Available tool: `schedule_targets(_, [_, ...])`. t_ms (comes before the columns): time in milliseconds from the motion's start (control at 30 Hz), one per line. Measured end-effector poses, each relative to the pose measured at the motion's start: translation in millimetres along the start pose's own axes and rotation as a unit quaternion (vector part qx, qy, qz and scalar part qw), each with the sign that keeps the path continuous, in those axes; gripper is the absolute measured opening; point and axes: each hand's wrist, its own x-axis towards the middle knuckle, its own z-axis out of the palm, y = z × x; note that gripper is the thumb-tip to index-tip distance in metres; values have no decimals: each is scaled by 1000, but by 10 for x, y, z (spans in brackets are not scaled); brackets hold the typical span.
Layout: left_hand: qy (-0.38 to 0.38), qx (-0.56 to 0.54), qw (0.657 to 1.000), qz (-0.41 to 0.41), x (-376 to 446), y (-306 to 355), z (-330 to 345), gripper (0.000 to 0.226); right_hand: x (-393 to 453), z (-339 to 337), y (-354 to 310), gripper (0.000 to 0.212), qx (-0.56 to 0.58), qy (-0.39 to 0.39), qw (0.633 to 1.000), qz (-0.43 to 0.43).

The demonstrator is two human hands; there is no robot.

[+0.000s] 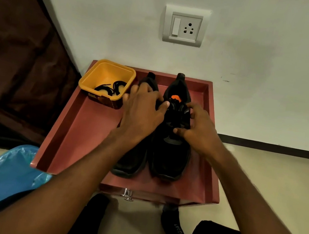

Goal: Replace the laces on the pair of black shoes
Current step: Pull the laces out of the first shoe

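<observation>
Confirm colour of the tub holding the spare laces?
Yellow tub, with a dark printed label low on its front; black laces lie inside. Head view, the only one.

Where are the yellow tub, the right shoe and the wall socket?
Yellow tub (96, 72): head view, on its left inner wall.
Right shoe (169, 157): head view, on its toe.
Wall socket (190, 28): head view, on its pin holes.

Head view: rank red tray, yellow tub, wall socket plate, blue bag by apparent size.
1. red tray
2. blue bag, nearer the camera and partly hidden by an arm, so unsure
3. yellow tub
4. wall socket plate; close to the tub
</observation>
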Motion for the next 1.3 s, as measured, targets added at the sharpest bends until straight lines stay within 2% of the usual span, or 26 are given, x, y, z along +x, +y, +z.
schedule_targets(100, [-33,43,999,-1,10,98,125,35,-7,-7,-35,82,31,-15,999,4])
schedule_targets(200, [-27,2,999,-28,25,148,104,18,-30,7,-34,77,60,-25,998,22])
schedule_targets(367, [-23,-95,992,-76,9,103,80,8,-28,-21,-124,7,241,59,965,83])
schedule_targets(433, [-37,-123,987,-95,25,154,63,6,17,-23,-157,4,219,83,969,73])
schedule_targets(500, [-56,-194,973,-114,72,208,30,0,71,-3,-178,5,115,99,987,47])
schedule_targets(567, [-61,-327,934,-130,107,256,-70,6,91,6,-216,6,48,106,993,29])
schedule_targets(633, [-49,-443,885,-131,135,247,-175,11,90,-8,-256,6,76,98,992,39])
schedule_targets(700, [-34,-533,834,-137,164,198,-309,15,75,-42,-285,9,186,91,975,82])
schedule_targets(800, [-26,-638,759,-131,216,42,-473,6,29,-153,-392,10,346,60,928,122])
schedule_targets(867, [-5,-689,713,-128,240,-60,-554,6,19,-253,-448,8,445,40,890,95])
schedule_targets(933, [31,-710,692,-129,245,-122,-653,21,16,-404,-481,12,515,70,853,47])
schedule_targets(1033, [89,-697,702,-119,224,-155,-869,32,-33,-688,-474,11,605,148,782,-11])
schedule_targets(1067, [99,-685,712,-116,208,-153,-939,30,-63,-780,-462,10,621,175,764,-19])
schedule_targets(1100, [108,-662,732,-117,191,-154,-992,27,-95,-860,-438,10,614,211,760,-16])
schedule_targets(1133, [116,-618,768,-117,164,-149,-1029,25,-127,-926,-405,10,581,257,772,-3])
schedule_targets(1200, [135,-459,871,-111,110,-147,-1008,22,-166,-1001,-310,9,440,338,830,45])
schedule_targets(1233, [146,-353,918,-107,75,-150,-977,20,-183,-1013,-252,9,344,349,869,66])
schedule_targets(1300, [133,-161,972,-106,-14,-157,-931,10,-240,-978,-131,15,99,291,945,108])
